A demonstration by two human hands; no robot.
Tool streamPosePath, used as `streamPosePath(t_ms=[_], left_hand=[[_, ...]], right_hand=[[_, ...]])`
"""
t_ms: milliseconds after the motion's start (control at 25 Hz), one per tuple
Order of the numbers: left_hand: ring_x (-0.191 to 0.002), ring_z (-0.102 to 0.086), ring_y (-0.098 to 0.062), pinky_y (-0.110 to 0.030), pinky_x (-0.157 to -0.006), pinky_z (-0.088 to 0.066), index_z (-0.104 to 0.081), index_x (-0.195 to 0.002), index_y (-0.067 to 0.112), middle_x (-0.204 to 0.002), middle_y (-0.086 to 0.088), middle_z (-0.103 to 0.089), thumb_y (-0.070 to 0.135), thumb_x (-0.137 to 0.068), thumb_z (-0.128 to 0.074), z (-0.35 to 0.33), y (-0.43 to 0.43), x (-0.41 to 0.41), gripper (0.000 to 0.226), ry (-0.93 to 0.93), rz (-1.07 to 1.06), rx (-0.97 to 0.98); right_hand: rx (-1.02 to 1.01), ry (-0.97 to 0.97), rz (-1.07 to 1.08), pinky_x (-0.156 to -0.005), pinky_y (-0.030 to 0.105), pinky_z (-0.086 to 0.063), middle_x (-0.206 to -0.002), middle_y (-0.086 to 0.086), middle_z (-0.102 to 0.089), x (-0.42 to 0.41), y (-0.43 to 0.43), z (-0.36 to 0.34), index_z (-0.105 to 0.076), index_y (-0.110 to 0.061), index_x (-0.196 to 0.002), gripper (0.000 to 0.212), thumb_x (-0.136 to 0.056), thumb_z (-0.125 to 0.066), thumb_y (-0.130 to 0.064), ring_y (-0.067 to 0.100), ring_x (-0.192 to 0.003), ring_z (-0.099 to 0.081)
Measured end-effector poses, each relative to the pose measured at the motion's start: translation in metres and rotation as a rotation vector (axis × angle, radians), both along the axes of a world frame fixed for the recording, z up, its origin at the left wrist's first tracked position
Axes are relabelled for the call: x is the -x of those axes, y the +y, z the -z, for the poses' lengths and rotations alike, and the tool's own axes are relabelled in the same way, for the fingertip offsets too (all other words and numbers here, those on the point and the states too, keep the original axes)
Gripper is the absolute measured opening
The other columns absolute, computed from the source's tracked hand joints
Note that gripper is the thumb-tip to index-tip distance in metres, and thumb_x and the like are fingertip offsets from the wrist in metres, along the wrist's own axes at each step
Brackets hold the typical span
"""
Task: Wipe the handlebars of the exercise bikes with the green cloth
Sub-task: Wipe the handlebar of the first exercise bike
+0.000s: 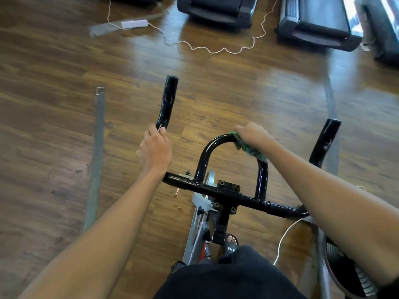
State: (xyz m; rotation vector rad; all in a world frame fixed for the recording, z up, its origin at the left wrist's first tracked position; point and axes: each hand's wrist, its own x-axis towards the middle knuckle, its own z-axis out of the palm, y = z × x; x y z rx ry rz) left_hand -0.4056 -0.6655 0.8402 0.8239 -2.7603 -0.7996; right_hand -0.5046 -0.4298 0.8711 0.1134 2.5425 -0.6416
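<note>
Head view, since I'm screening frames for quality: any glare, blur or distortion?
Head view: bright glare streaks the wooden floor and glints off the glossy black handlebars; head view: wide-angle bending curves the grey floor strip and tilts the treadmills; head view: the green cloth under the right hand reads clearly, corners look softer.

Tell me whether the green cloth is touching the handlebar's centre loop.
Touching. The head view shows the green cloth draped over the handlebar's centre loop, with the right hand gripping it against the bar, no gap visible.

Soft daylight from the top glares off the wooden floor (pixel 216 78); wide-angle bending and slight blur at edges.
</note>
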Motion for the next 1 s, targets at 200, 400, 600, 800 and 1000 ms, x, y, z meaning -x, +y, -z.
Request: streamPosePath(t_ms=[200,400,600,800,1000], left_hand=[[-0.104,-0.06,-0.039,-0.044,-0.076,-0.033,-0.043,-0.136,0.006,-0.122,-0.017,-0.058,0.036,-0.108,-0.022,-0.002,0.005,0.0,0.046,-0.015,-0.003,0.037],[-0.11,-0.056,-0.044,-0.05,-0.083,-0.038,-0.041,-0.138,0.006,-0.129,-0.019,-0.054,0.035,-0.108,-0.022,-0.002,0.005,0.002,0.046,-0.04,-0.02,0.027],[-0.111,-0.056,-0.045,-0.051,-0.086,-0.038,-0.041,-0.138,0.006,-0.13,-0.02,-0.054,0.036,-0.108,-0.022,-0.001,0.004,0.0,0.047,-0.036,-0.021,0.015],[-0.112,-0.055,-0.045,-0.053,-0.088,-0.039,-0.042,-0.138,0.007,-0.132,-0.02,-0.054,0.037,-0.108,-0.021,0.0,0.003,0.001,0.047,-0.036,-0.03,0.007],[-0.114,-0.055,-0.045,-0.054,-0.091,-0.039,-0.038,-0.142,0.009,-0.136,-0.018,-0.053,0.038,-0.108,-0.02,-0.002,0.004,0.001,0.048,-0.055,-0.04,0.034]], right_hand=[[0.761,-0.407,0.807,-0.05,0.027,-0.05,-0.073,0.011,-0.068,-0.069,0.057,0.016,-0.065,-0.003,-0.094,0.03,-0.099,-0.042,-0.022,0.021,-0.054,-0.062],[0.898,-0.464,0.919,-0.055,0.029,-0.056,-0.083,0.015,-0.07,-0.089,0.062,0.016,-0.065,-0.001,-0.108,0.051,-0.101,-0.045,-0.047,0.025,-0.065,-0.067],[0.852,-0.38,0.795,-0.065,0.036,-0.057,-0.082,0.011,-0.071,-0.094,0.062,0.015,-0.067,-0.006,-0.096,0.062,-0.097,-0.041,-0.062,0.024,-0.068,-0.065],[0.903,-0.509,0.804,-0.058,0.033,-0.057,-0.09,0.019,-0.073,-0.095,0.075,0.014,-0.068,0.001,-0.105,0.065,-0.101,-0.038,-0.057,0.028,-0.068,-0.07],[1.086,-0.602,0.805,-0.059,0.034,-0.054,-0.075,0.014,-0.064,-0.093,0.069,0.028,-0.066,0.001,-0.095,0.068,-0.102,-0.031,-0.057,0.025,-0.061,-0.06]])
